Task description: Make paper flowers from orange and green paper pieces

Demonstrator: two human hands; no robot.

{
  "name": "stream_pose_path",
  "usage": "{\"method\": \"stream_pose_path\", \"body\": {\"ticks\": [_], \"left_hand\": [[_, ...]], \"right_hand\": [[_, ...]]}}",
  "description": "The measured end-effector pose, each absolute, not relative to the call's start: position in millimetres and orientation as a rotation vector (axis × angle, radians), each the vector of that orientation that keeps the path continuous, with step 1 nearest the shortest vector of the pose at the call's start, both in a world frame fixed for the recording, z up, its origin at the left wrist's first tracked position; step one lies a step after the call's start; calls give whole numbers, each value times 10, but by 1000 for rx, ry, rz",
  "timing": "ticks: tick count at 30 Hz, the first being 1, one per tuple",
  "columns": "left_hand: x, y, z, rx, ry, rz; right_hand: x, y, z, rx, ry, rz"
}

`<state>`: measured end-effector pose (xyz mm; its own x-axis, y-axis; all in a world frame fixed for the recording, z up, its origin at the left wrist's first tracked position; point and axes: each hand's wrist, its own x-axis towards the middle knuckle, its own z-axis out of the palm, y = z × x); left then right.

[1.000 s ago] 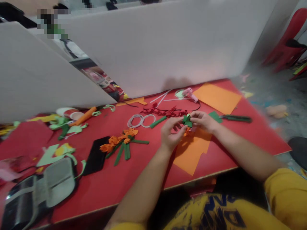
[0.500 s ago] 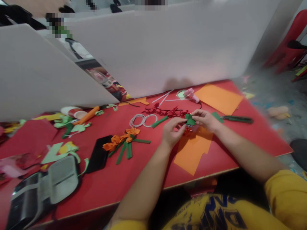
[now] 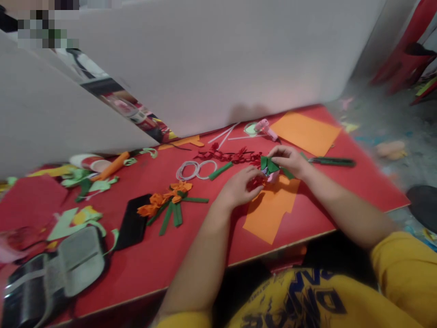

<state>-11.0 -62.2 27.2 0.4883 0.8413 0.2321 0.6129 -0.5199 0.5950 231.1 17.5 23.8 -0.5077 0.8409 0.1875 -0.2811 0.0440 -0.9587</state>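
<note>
Both my hands meet over the middle of a red table (image 3: 205,255). My right hand (image 3: 290,160) pinches a small folded green paper piece (image 3: 268,165) from the right. My left hand (image 3: 237,187) is curled below it, fingertips closed on a red paper flower (image 3: 255,181) under the green piece. An orange paper sheet (image 3: 269,212) lies beneath the hands. A chain of red paper flowers (image 3: 232,156) lies just behind them.
Orange paper flowers with green stems (image 3: 167,205) lie left of the hands, beside a black phone (image 3: 133,225). White rings (image 3: 196,169), a pink glue gun (image 3: 266,129), another orange sheet (image 3: 305,132) and a dark cutter (image 3: 332,161) lie farther back. Paper scraps and a grey pouch (image 3: 68,269) crowd the left.
The hands have shifted a little; the green piece now sits turned in my right fingers and my left hand has dropped lower onto the red flower. The camera tilted slightly.
</note>
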Motion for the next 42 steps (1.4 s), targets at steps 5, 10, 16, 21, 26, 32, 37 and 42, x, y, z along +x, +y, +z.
{"method": "stream_pose_path", "body": {"ticks": [5,10,16,21,26,32,37,42], "left_hand": [[-149,-627,303,2329,1221,551],[-121,-580,198,2345,1269,645],[-97,-506,132,2156,1274,945],[-71,-474,70,1854,1258,1196],[2,-490,-20,1602,1137,1216],[89,-533,-37,1443,1030,1383],[66,-545,43,1893,1105,1373],[50,-534,61,1971,1139,1394]], "right_hand": [[2304,183,240,-633,-1447,1575],[2363,194,254,-659,-1669,1459],[2463,132,306,-601,-2346,1165],[2354,59,327,-757,-2273,819],[2232,-36,296,-808,-2077,939],[2156,-110,243,-857,-1778,1300],[2103,-92,220,-862,-1394,1728],[2124,-46,215,-867,-1217,1909]]}}
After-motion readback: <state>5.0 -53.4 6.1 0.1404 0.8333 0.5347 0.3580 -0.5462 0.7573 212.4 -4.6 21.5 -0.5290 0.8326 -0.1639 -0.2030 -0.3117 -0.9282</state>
